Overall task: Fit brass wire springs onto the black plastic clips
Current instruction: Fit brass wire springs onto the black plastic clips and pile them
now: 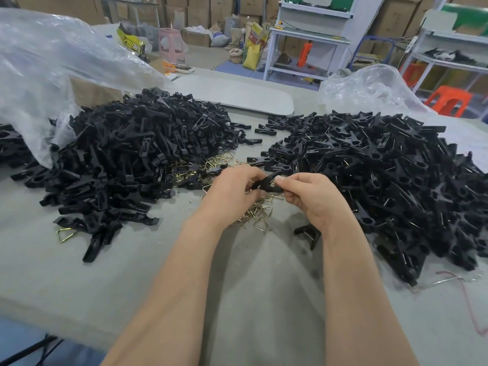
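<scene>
Black clip (pixel 266 182) is held between both hands, above the middle of the grey surface (pixel 250 286). Left hand (pixel 232 191): grip curled round the clip's left end, thumb on top. Right hand (pixel 309 199): grip pinching the clip's right end between thumb and forefinger. The clip lies across the gap between the two grips, tilted, with its far tip toward 1 o'clock. Cannot tell if a spring is on it.

Brass springs (pixel 253 215) lie loose on the surface directly under the hands and spread on toward 11 o'clock. Big heap of black clip parts (pixel 126 154) at 10 o'clock, partly under a clear plastic bag (pixel 39 62). Second heap of clips (pixel 383 175) at 2 to 3 o'clock, many showing wire. One stray clip (pixel 307 232) sits on the surface just below the right wrist. A single spring (pixel 64 235) lies at 9 o'clock, by the near edge of the left heap.

Writing: yellow bag (pixel 132 39) far off at 11 o'clock has a black band with large letters starting "PRO"; the rest is crumpled and unreadable. Yellow sack (pixel 252 48) at 12 o'clock has print too small to read. The cardboard boxes behind are blurred.
</scene>
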### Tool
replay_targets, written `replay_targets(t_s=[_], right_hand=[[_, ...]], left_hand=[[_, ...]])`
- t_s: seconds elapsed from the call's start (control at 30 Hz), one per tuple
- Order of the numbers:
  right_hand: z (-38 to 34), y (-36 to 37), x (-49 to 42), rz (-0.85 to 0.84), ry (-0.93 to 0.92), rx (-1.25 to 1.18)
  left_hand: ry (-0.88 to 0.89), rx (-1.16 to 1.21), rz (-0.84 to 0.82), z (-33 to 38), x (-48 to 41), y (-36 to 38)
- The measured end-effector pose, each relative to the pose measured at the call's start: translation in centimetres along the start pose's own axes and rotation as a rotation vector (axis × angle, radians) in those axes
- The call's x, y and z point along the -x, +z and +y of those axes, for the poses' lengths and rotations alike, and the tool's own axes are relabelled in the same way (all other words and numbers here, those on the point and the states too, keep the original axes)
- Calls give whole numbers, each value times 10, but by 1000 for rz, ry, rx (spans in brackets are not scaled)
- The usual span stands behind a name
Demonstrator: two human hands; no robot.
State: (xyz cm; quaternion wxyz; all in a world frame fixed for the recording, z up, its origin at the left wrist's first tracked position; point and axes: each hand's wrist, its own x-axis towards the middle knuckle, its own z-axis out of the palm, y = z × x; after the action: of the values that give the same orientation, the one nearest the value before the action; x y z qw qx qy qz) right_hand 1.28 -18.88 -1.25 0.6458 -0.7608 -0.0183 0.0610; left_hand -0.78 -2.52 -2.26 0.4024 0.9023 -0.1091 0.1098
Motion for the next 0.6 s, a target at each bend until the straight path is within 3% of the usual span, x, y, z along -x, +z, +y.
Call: replay_targets(t_s=[0.23,0.47,0.6], right_hand=[[-1,-6,3,-163,169,-270],[-2,-7,2,-120,58,-74],[-1,-6,3,-149,67,-121]], left_hand=[[-1,72,-31,2,3,-6],[25,0,-63,6,3,-5],[36,-26,-37,5,3,-7]])
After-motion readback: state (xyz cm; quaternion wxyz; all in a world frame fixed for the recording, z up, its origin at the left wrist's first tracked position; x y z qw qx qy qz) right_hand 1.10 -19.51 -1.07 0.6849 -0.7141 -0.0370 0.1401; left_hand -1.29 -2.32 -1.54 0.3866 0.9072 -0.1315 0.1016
